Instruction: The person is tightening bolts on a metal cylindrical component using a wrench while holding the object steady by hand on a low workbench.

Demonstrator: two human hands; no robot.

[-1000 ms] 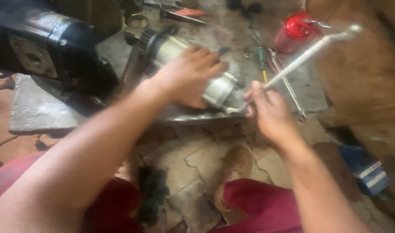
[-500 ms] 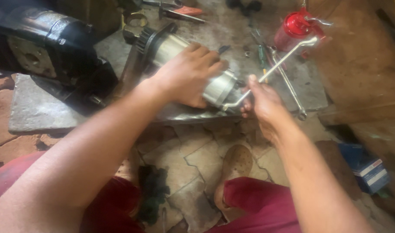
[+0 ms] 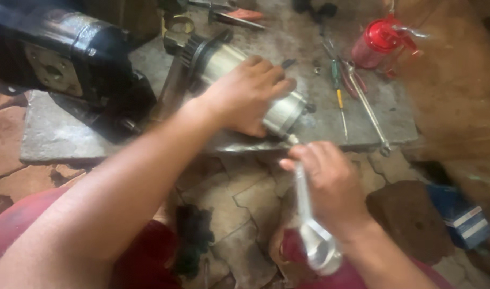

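The left hand (image 3: 250, 93) lay flat over the silver cylindrical motor (image 3: 239, 80), fingers wrapped across its body, pinning it on the grey stone slab (image 3: 57, 139). The motor's narrow end reached nearly to the slab's near edge. Just off that edge, the right hand (image 3: 330, 184) was closed around a bright metal wrench (image 3: 312, 227), its handle hanging out over the cracked tile floor (image 3: 239, 198). Beyond the motor, screwdrivers (image 3: 338, 93) and a red oil can (image 3: 376, 43) crowded the slab's far side; a black housing (image 3: 68, 53) blocked its other side.
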